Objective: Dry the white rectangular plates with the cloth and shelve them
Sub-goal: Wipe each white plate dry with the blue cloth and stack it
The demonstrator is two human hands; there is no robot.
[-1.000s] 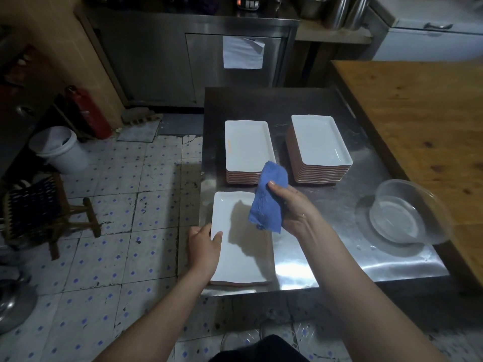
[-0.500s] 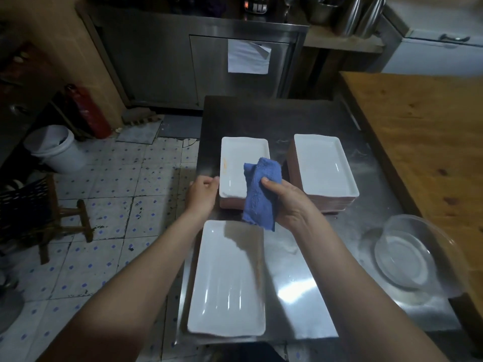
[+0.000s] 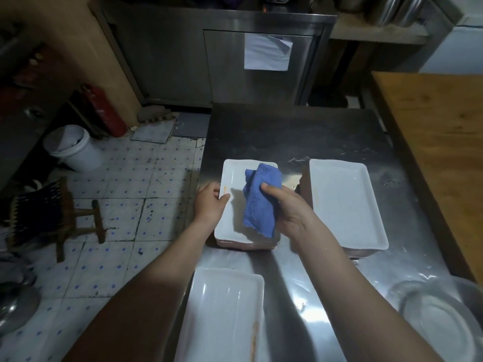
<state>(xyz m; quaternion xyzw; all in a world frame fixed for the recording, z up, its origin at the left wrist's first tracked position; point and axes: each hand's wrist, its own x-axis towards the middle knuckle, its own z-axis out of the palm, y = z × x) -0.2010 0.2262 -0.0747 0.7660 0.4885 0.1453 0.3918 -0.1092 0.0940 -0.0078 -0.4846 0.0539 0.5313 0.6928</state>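
Note:
Two stacks of white rectangular plates stand on the steel table (image 3: pixel 300 137): a low left stack (image 3: pixel 232 218) and a taller right stack (image 3: pixel 347 202). My left hand (image 3: pixel 210 203) grips the left edge of the left stack's top plate, thumb over the rim. My right hand (image 3: pixel 287 212) holds a blue cloth (image 3: pixel 260 202) over that same plate. A single white plate (image 3: pixel 222 314) lies alone at the table's near edge, below my arms.
A clear round bowl (image 3: pixel 444 317) sits at the table's near right corner. A wooden counter (image 3: pixel 444 142) adjoins on the right. Left of the table on the tiled floor are a wooden stool (image 3: pixel 65 215), a white bucket (image 3: pixel 73 150) and a red extinguisher (image 3: pixel 104 111). Steel cabinets (image 3: pixel 235 61) stand behind.
My left hand let go of the near single plate and moved forward to grip the left stack's top plate. My right hand carried the cloth forward over that stack.

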